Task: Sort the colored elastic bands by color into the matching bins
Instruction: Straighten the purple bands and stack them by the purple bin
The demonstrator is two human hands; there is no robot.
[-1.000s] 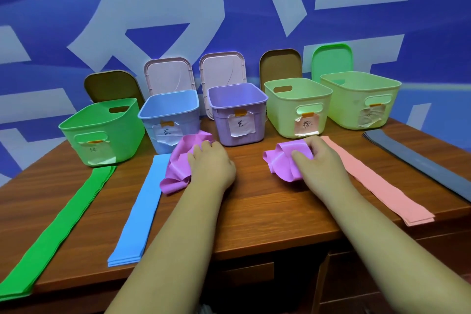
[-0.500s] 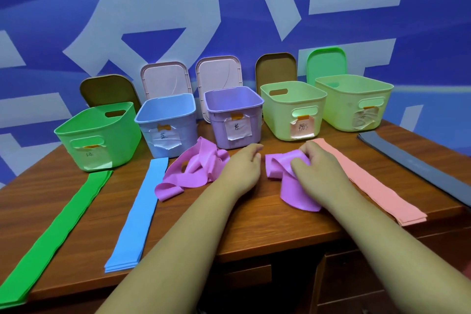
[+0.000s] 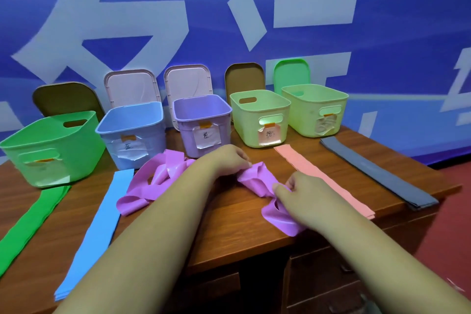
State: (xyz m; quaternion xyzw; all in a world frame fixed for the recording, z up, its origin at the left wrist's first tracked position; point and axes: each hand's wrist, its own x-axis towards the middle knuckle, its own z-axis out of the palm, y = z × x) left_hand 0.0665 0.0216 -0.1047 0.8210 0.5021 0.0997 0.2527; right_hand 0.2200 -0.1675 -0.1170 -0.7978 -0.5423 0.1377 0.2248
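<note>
A crumpled purple band [image 3: 257, 181] lies on the wooden table [image 3: 229, 224] in front of the purple bin [image 3: 204, 122]. My left hand [image 3: 226, 160] pinches its far end and my right hand [image 3: 308, 199] pinches its near part. A second purple band [image 3: 153, 181] lies loose in a heap to the left, beside my left forearm. Flat on the table lie a green band [image 3: 30, 222], a blue band [image 3: 99, 224], a pink band [image 3: 323, 178] and a grey band [image 3: 377, 171].
Along the back stand a green bin [image 3: 51, 145], a blue bin [image 3: 132, 132] and two pale green bins [image 3: 260, 117] [image 3: 316, 107]. Lids [image 3: 188, 84] lean against the blue wall behind them. The table's front edge runs just below my forearms, with drawers underneath.
My left hand let go of the left purple band, which fell loose, and crossed right to the other purple band. My right hand drew back toward me, stretching that band out.
</note>
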